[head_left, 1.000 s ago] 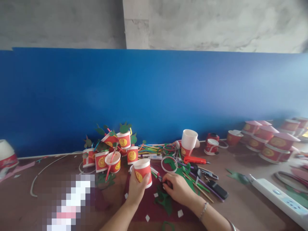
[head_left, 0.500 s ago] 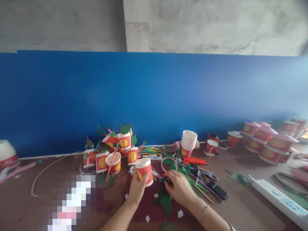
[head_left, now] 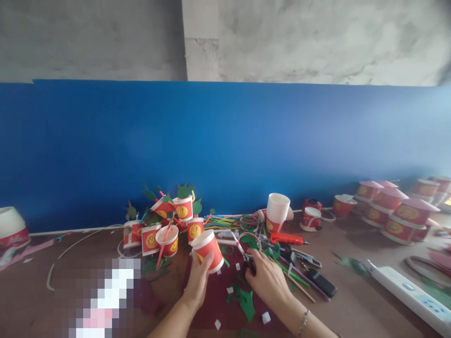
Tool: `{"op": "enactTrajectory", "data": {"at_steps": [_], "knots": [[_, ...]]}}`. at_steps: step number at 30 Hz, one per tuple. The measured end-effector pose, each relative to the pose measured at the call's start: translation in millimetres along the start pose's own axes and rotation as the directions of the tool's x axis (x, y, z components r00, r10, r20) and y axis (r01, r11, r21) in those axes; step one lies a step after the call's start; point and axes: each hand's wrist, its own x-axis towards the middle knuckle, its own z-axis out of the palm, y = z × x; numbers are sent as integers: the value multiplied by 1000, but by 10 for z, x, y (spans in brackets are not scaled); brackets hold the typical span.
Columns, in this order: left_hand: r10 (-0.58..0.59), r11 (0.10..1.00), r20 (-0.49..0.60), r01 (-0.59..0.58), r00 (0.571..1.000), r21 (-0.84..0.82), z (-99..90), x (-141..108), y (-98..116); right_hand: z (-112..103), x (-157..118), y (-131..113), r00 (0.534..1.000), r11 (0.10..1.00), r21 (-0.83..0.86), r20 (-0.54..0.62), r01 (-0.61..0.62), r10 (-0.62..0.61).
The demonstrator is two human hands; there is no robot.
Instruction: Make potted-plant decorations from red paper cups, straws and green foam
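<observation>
In my left hand (head_left: 199,279) is a red paper cup (head_left: 211,253) with a white rim and a yellow emblem, leaning a little to the left. The thumb presses on its front. My right hand (head_left: 266,274) grips the black handles of a pair of scissors (head_left: 242,249), whose blades point away and up to the left. A gap separates the scissors from the cup. Below both hands lies a dark red mat (head_left: 207,310), scattered with green scraps (head_left: 246,303) and small white squares (head_left: 266,318).
Decorated cups (head_left: 150,239) with green cut-outs cluster at the back left. Straws (head_left: 232,220) and stacked white cups (head_left: 278,206) stand behind my hands. To the right lie a red hot-glue-gun-like tool (head_left: 289,238), a black key fob (head_left: 320,281), a power strip (head_left: 408,291) and pink-topped cups (head_left: 408,213).
The scissors have come away from the cup to the right with my right hand, and their blades now show. The cup has tipped slightly to the left in my left hand.
</observation>
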Motion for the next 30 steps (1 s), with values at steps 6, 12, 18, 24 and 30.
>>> {"op": "enactTrajectory", "data": {"at_steps": [6, 12, 18, 24, 30], "knots": [[219, 945, -138, -174, 966, 278, -42, 49, -4, 108, 63, 112, 996, 992, 115, -81, 47, -38], [228, 929, -156, -167, 961, 330, -53, 57, 4, 76, 49, 114, 977, 953, 214, -61, 213, -205], [180, 924, -146, -116, 973, 365, -25, 50, 52, -33, 57, 122, 961, 958, 91, 23, 274, -277], [155, 942, -124, -108, 980, 318, -38, 53, 4, 93, 116, 153, 984, 891, 418, -92, 175, -150], [111, 951, -127, -69, 986, 301, -17, 68, -28, 307, 146, 134, 989, 587, 798, -77, 137, -125]]}}
